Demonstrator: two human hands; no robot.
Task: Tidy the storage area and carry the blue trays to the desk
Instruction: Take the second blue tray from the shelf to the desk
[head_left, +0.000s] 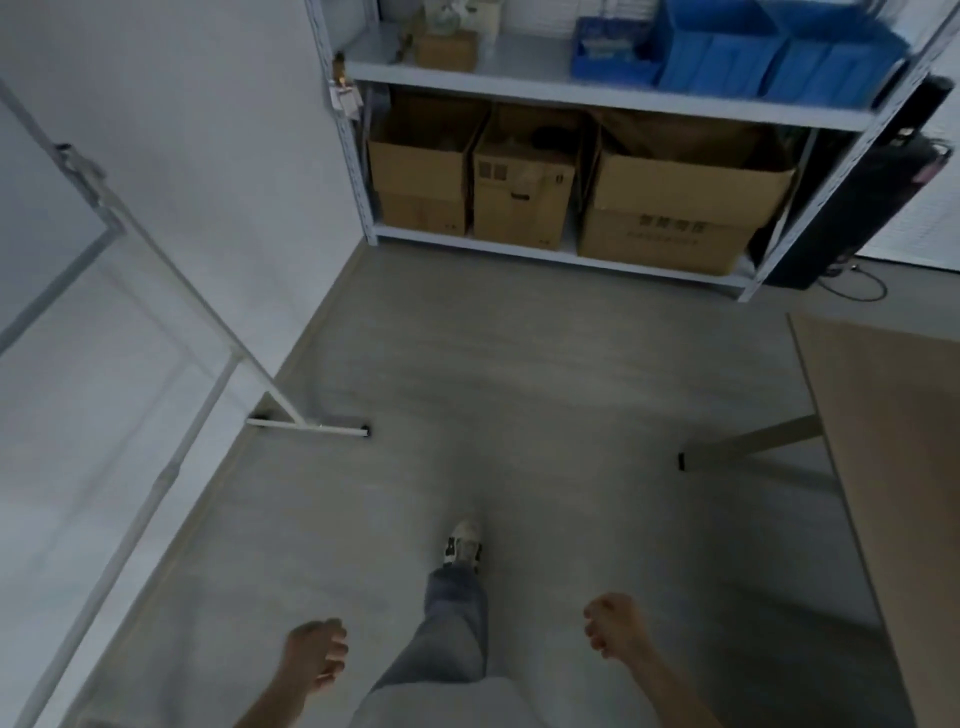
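**Trays lying ahead, up and to the right**

The blue trays are sitting side by side on the upper shelf, well ahead of both hands, their row running across the view. The left hand and right hand are hanging low, loosely curled, holding nothing. The right one is likely lying nearer.
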